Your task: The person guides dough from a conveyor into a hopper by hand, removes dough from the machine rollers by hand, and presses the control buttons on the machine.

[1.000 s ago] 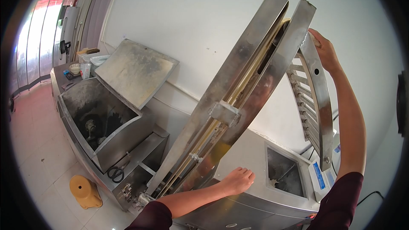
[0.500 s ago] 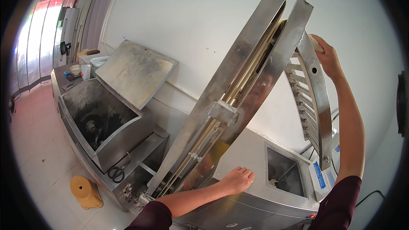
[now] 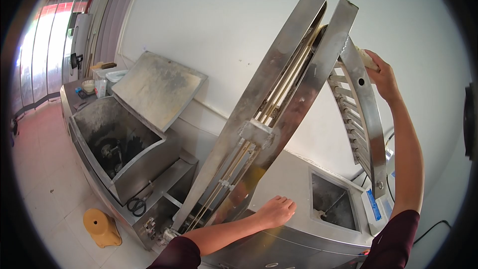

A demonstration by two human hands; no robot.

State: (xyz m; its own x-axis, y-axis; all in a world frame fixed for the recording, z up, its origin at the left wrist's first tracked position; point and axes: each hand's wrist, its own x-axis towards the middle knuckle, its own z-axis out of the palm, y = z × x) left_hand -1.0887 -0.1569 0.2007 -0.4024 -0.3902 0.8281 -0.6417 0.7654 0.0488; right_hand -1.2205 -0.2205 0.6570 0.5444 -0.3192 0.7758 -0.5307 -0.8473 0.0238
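My right hand (image 3: 383, 74) is raised at the upper right, its fingers curled round a pale, whitish piece (image 3: 368, 60) at the top of a curved metal rack (image 3: 369, 109). The rack has a row of short bars and joins a long metal frame (image 3: 298, 94), which stands tilted up with rods and a belt between its two side rails. My left hand (image 3: 276, 211) is curled into a loose fist over the near edge of a steel machine (image 3: 284, 184). Its palm side is hidden, and nothing shows between its fingers.
A steel hopper (image 3: 119, 144) with its lid (image 3: 159, 87) raised stands at the left. Black scissors (image 3: 136, 206) lie near it. A square opening (image 3: 334, 201) in the machine top holds a pale scrap. A yellow stool (image 3: 102, 227) is on the floor; cables run at the right.
The tilted frame's upper end and the rack have shifted slightly left, with my right hand a little lower. My left hand looks almost unmoved. The view has shifted slightly.
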